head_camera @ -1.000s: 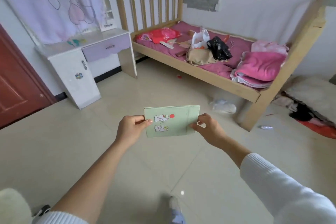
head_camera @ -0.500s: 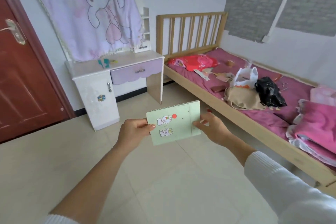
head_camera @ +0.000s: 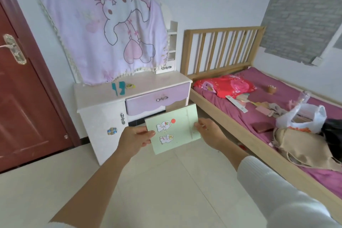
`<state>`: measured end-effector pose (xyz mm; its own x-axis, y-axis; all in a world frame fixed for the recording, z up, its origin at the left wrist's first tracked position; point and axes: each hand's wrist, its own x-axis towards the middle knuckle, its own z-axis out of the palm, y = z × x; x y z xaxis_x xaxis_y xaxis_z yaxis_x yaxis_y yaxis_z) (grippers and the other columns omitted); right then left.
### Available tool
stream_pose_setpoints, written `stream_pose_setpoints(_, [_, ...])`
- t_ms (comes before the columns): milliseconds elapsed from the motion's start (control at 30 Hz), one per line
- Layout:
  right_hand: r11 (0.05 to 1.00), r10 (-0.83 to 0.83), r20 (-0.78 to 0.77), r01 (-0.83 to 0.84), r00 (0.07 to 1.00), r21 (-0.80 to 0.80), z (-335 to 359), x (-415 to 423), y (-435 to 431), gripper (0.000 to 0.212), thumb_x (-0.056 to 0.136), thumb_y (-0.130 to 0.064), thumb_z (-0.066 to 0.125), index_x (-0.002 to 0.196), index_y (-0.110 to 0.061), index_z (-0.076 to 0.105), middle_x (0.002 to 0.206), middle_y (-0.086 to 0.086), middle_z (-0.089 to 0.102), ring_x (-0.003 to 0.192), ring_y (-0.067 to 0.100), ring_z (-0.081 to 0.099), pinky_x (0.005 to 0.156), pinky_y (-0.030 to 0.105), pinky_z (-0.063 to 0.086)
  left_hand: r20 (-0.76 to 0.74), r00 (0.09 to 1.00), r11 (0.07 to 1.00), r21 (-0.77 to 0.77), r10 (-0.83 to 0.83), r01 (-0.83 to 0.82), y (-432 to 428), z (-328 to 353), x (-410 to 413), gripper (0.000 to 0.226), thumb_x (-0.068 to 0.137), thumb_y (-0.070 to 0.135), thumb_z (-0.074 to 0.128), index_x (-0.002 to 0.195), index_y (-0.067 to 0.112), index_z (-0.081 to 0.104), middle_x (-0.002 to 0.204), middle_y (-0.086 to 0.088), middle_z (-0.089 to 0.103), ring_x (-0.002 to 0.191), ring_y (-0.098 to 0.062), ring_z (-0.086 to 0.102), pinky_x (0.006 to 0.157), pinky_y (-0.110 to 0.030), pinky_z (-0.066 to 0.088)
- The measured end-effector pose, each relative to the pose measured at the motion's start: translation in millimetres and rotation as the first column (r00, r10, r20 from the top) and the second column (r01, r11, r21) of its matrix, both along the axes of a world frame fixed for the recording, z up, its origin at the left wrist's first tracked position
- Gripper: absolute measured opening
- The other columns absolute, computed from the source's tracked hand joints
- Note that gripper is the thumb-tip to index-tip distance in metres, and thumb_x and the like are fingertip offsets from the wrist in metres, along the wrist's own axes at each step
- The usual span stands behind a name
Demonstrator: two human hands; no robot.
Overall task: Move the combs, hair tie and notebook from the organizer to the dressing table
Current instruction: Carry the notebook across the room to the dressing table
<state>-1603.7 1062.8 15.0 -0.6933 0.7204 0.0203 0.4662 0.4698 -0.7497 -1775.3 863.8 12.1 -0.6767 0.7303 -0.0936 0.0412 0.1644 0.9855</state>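
I hold a pale green notebook (head_camera: 174,128) with cartoon stickers in front of me, tilted, above the floor. My left hand (head_camera: 136,138) grips its left edge and my right hand (head_camera: 208,131) grips its right edge. Beyond it stands the white dressing table (head_camera: 103,94) with a purple drawer. Two teal combs (head_camera: 118,88) and a small yellow hair tie (head_camera: 130,85) lie on its top. The organizer is out of view.
A red-brown door (head_camera: 24,102) stands at the left. A pink cartoon cloth (head_camera: 111,29) hangs over the dresser's back. A wooden bed (head_camera: 240,135) with bags, clothes and a red pillow fills the right. Tiled floor (head_camera: 166,190) lies below me.
The view has swung left and closer to the dressing table, which now looms larger ahead. The notebook stays held in both hands and has tilted a little more.
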Motion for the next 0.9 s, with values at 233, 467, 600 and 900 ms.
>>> stream_pose_setpoints(233, [0.975, -0.196, -0.123, 0.18, 0.973, -0.132, -11.7, -155.0, 96.5, 0.03, 0.091, -0.037, 0.053, 0.111, -0.016, 0.059, 0.106, 0.003, 0.06, 0.088, 0.017, 0.057, 0.068, 0.027, 0.041, 0.029, 0.996, 0.996, -0.002, 0.085, -0.085, 108.5, 9.8, -144.1, 0.024, 0.08, 0.011, 0.071, 0.104, 0.008, 0.074, 0.093, -0.02, 0.075, 0.071, -0.024, 0.061, 0.069, -0.031, 0.049])
stream_pose_setpoints(467, [0.794, -0.394, -0.186, 0.232, 0.9, -0.562, -53.9, -282.4, 180.8, 0.056, 0.083, -0.04, 0.067, 0.125, -0.01, 0.045, 0.096, 0.0, 0.061, 0.082, 0.016, 0.059, 0.067, 0.03, 0.048, 0.272, 0.926, 0.961, 0.008, 0.263, -0.275, 216.3, -22.7, -240.8, 0.025, 0.08, 0.01, 0.072, 0.105, 0.005, 0.072, 0.093, -0.012, 0.074, 0.081, -0.029, 0.067, 0.074, -0.029, 0.055])
stream_pose_setpoints(600, [0.705, -0.29, -0.144, 0.11, 0.946, -0.7, -72.8, -341.4, 233.4, 0.035, 0.084, -0.027, 0.067, 0.112, -0.006, 0.063, 0.1, 0.006, 0.068, 0.082, 0.016, 0.06, 0.068, 0.028, 0.048, 0.475, 0.815, 0.926, 0.004, 0.331, -0.378, 281.4, -37.1, -291.5, 0.005, 0.079, 0.006, 0.072, 0.078, 0.005, 0.068, 0.068, 0.0, 0.071, 0.069, -0.024, 0.064, 0.05, -0.018, 0.056])
stream_pose_setpoints(900, [0.701, -0.043, -0.055, -0.009, 0.998, -0.713, -78.1, -477.9, 356.7, 0.03, 0.079, -0.005, 0.064, 0.108, -0.012, 0.063, 0.092, 0.006, 0.069, 0.083, 0.017, 0.064, 0.076, 0.031, 0.052, 0.788, 0.531, 0.902, -0.069, 0.311, -0.427, 399.5, -81.1, -397.8, 0.016, 0.083, 0.016, 0.07, 0.098, 0.014, 0.067, 0.094, 0.003, 0.073, 0.072, -0.013, 0.074, 0.072, -0.02, 0.056])
